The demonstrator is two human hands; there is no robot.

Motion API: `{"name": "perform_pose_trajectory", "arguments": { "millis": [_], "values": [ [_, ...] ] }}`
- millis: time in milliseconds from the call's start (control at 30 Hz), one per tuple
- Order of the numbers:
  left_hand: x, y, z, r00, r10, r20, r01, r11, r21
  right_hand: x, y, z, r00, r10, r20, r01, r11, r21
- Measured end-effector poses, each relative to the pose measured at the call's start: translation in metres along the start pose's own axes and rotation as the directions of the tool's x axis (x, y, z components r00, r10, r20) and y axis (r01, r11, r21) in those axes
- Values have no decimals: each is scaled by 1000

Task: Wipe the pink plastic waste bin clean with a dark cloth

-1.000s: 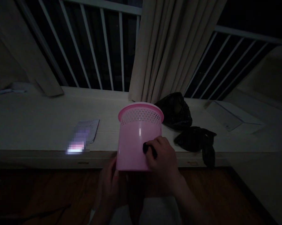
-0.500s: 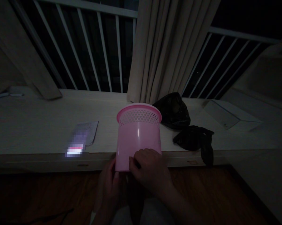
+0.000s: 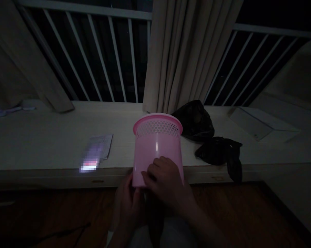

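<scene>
Left hand (image 3: 126,201) in the head view clasps the pink bin (image 3: 157,146) low on its left; the right hand (image 3: 168,182) curls against its front, though dimness hides whether it pinches anything. Black bags (image 3: 199,120) lie behind and right of the bin, paper (image 3: 108,143) to the left. The window ledge (image 3: 54,137) extends between bin and paper, its front edge running behind the bin.

A bin (image 3: 155,146) is in the middle, at the front edge of a surface (image 3: 49,137). Left of it, paper (image 3: 108,146) lies on the surface. Right of it lies a rear bag (image 3: 195,119), with a front bag (image 3: 218,151) before that, partly over the edge. A box (image 3: 269,124) lies farther right. Behind, a curtain (image 3: 168,62) hangs between a left railing (image 3: 85,8) and a right railing (image 3: 274,31).
</scene>
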State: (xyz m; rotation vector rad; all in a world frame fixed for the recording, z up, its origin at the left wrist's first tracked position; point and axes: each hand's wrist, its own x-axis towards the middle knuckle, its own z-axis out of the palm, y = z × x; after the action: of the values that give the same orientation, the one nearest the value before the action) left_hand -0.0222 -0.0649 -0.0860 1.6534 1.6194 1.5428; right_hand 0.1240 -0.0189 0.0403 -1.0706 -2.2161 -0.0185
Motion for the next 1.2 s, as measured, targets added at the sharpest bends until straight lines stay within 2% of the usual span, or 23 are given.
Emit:
{"name": "perform_pose_trajectory", "arguments": {
  "millis": [67,100,167,267,333,367,433,500,633,733,833,900,967,1033,1133,1200],
  "values": [
    [-1,-1,-1,1000,26,7,-26,999,40,-8,18,-5,981,123,-149,-113,991,70],
    [-2,-2,-1,1000,23,8,-24,998,54,-15,27,-5,957,194,-217,-171,978,118],
    [-3,-4,-1,1000,9,5,-10,998,70,-33,39,-2,880,342,-331,-282,935,216],
    [-3,-3,-2,1000,-3,12,2,997,77,-67,43,11,748,498,-438,-396,865,308],
    [-2,-2,-2,1000,-17,19,15,998,63,-87,37,21,700,534,-475,-434,845,312],
    [-2,-1,-1,1000,-23,16,22,998,57,-94,34,24,692,550,-468,-454,835,310],
    [-3,-1,-1,999,-34,4,34,999,41,-101,29,26,712,573,-406,-481,819,311],
    [-4,-2,0,999,-41,-5,41,999,31,-97,29,22,767,576,-282,-491,810,320],
    [-6,-9,1,1000,-24,7,23,999,40,-66,35,6,865,494,-82,-466,854,233],
    [-6,-15,2,1000,6,3,-6,999,45,-39,29,0,926,376,-23,-372,923,98],
    [-7,-18,4,1000,6,-5,-6,1000,28,-20,8,0,970,230,82,-231,973,-4],
    [-7,-19,4,1000,20,-18,-19,999,27,-14,-6,0,979,87,185,-86,996,-14],
    [-6,-19,5,998,52,-19,-51,998,35,-12,-12,-4,959,-50,279,47,999,17],
    [-6,-19,5,999,44,-14,-44,998,45,-8,-9,-12,931,-126,342,119,992,40],
    [-6,-20,4,1000,-6,-11,7,998,67,10,11,-26,914,-134,383,142,990,8],
    [-6,-22,4,1000,6,-8,-5,997,81,26,25,-30,933,-59,356,92,993,-75]
  ]
}}
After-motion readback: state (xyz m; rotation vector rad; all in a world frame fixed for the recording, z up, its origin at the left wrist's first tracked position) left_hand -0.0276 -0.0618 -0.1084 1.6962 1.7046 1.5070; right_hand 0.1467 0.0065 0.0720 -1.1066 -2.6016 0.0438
